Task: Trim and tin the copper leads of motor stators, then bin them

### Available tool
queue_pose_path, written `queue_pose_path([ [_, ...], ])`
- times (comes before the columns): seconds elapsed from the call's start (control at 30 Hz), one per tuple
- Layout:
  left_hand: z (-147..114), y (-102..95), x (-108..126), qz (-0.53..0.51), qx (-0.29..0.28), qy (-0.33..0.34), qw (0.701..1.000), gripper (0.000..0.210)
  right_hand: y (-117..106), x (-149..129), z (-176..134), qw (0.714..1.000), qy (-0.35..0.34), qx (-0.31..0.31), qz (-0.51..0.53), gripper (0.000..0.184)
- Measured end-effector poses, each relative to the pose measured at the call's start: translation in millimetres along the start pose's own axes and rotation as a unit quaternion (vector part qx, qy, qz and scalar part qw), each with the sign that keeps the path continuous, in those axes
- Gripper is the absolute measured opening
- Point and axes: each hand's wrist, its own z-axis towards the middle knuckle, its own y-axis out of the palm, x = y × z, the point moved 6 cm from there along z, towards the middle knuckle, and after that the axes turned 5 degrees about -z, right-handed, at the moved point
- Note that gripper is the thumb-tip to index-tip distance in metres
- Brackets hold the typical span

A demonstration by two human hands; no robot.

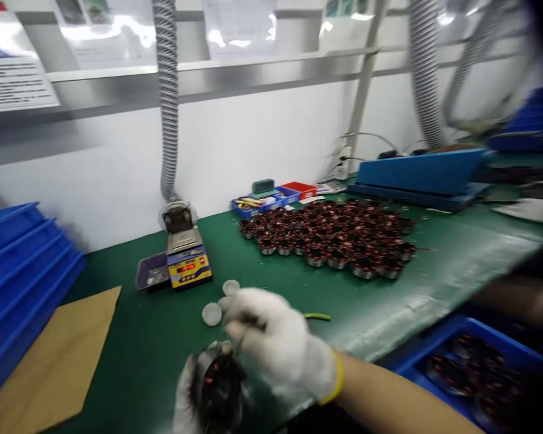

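At lower centre, a gloved left hand (pixel 185 392) cradles a copper-wound coil part (pixel 219 386) from below, steadying it, while the gloved right hand (pixel 276 346) pinches closed above it on something too blurred to tell. Two white discs (pixel 212 314) lie just beyond. Bare green mat (pixel 136 337) separates them from the soldering station (pixel 187 262) and the heaped coils (pixel 335 235) at centre right.

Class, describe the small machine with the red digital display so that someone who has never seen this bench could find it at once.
Start at the grey ribbed hose hanging down the white wall, left of centre. Right under its lower end, on the green mat, stands the soldering station. It is the only boxy metal unit there, with a yellow and blue front and glowing red digits, unlike the heap of dark red coils to its right.
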Motion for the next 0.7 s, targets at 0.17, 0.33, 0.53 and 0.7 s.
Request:
queue_pose_path([
  [0.17, -7, -23.2, 2, -0.085, 0.073, 0.025, 0.993, 0.041, -13, 63, -29, 0.979, 0.176, 0.024, 0.097, 0.030],
  [0.33, 9, -21.7, 5, -0.098, -0.041, 0.064, 0.992, 0.056, 39, 83, -72, 0.979, 0.168, -0.118, 0.002, 0.025],
  [0.53, 2, -25.6, 4, -0.079, -0.046, 0.073, 0.993, 0.056, 51, 76, -66, 0.975, 0.169, -0.134, 0.054, 0.025],
  [0.7, 1, -24.3, -7, -0.079, -0.051, 0.033, 0.995, 0.058, 55, 66, -51, 0.969, 0.155, -0.122, 0.145, 0.020],
])
